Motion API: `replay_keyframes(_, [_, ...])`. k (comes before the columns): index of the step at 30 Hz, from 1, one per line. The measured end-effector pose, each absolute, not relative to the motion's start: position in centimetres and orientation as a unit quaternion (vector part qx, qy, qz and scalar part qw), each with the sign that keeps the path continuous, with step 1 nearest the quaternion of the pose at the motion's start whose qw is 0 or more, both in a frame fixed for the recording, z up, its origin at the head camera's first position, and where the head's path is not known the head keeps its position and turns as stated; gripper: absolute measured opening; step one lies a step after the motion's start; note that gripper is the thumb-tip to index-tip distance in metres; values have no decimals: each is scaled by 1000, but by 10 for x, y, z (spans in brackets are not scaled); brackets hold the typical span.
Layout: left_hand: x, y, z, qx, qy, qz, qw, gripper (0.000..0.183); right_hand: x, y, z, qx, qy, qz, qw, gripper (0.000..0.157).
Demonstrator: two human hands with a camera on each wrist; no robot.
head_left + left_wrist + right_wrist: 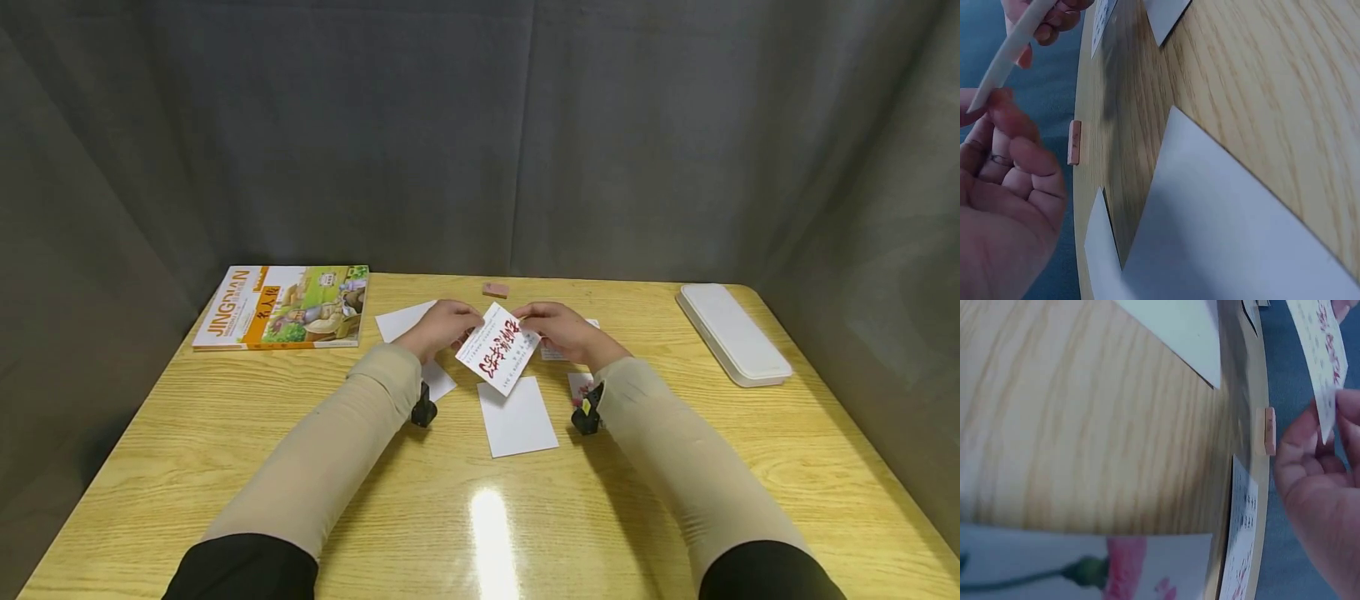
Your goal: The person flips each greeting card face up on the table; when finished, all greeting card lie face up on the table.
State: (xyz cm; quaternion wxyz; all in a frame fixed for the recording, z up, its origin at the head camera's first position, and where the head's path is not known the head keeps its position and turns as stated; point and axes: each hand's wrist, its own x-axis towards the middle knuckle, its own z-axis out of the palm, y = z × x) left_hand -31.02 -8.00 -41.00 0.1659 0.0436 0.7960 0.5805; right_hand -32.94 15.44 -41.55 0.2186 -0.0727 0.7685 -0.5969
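A white card (499, 348) with large red handwritten-style characters and small print is held up over the table's middle, tilted. My left hand (442, 327) pinches its left edge between thumb and fingers, also seen in the left wrist view (1013, 181). At the opposite side, my right hand (561, 332) pinches another edge; the right wrist view shows the card (1319, 356) between thumb and fingertips. Below it lies a blank white card (519, 417). Further white cards (405, 320) lie partly under my left hand. Near my right wrist is a card with a pink flower (1141, 565).
A printed card (1241, 531) lies beyond the flower card. A small pinkish eraser-like block (495, 290) sits at the table's back edge. Books (281, 308) are stacked at the back left, and a white oblong case (733, 335) lies at the right. A grey curtain hangs behind.
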Motion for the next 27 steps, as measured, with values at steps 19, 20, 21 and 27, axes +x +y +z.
replay_keyframes(19, [-309, -77, -416, -45, 655, 751, 67, 7, -328, 138, -417, 82, 611, -775, 139, 10])
replay_keyframes(20, [-309, -76, -417, -48, 658, 749, 67, 4, -328, 138, -417, 84, 613, -774, 135, 9])
replay_keyframes(21, [-309, -76, -417, -53, 663, 744, 65, 4, -328, 139, -417, 86, 618, -771, 131, 10])
replay_keyframes(27, [-306, -76, -418, -48, 785, 617, 24, 50, -332, 144, -421, 90, 695, -706, 100, 20])
